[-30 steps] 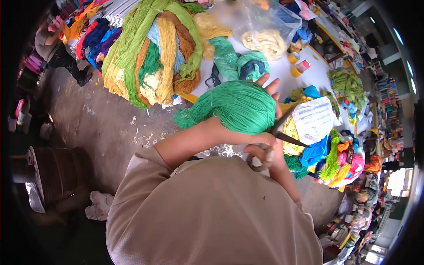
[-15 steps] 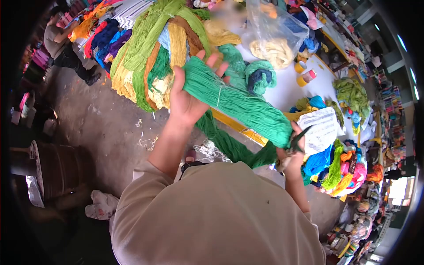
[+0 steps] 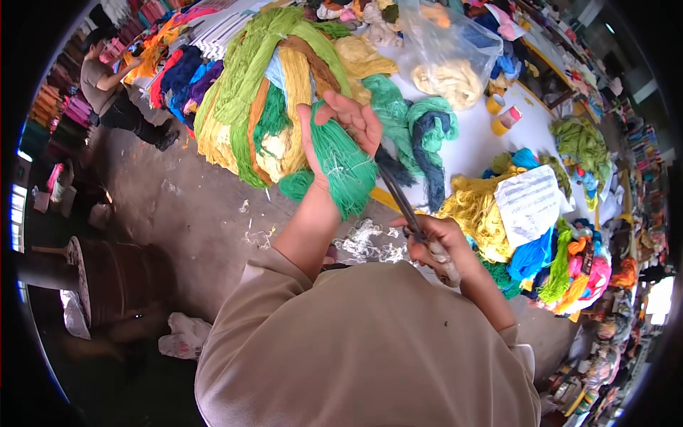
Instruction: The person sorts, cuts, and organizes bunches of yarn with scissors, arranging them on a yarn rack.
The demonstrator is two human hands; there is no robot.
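My left hand (image 3: 358,124) is closed around a skein of bright green yarn (image 3: 344,169), which bunches over the palm with a thin pale tie across it. More green yarn hangs at the wrist. In my right hand (image 3: 449,240) is a pair of dark scissors (image 3: 400,197), the handles wrapped in whitish cloth. Its blades look close together and point up and left, the tips beside the green skein. Just beyond, pale teal and dark navy yarn (image 3: 430,146) drapes over the table's edge.
A large heap of lime, yellow and brown skeins (image 3: 242,92) lies ahead. At right, mustard yarn (image 3: 478,210) sits by a printed white sheet (image 3: 528,203). Yellow cups (image 3: 501,127) stand on the table. A barrel (image 3: 124,281) and another person (image 3: 114,89) are at left.
The green skein was stretched between both hands; its right end has left my right hand, and it now bunches in my left. The scissors have swung toward it.
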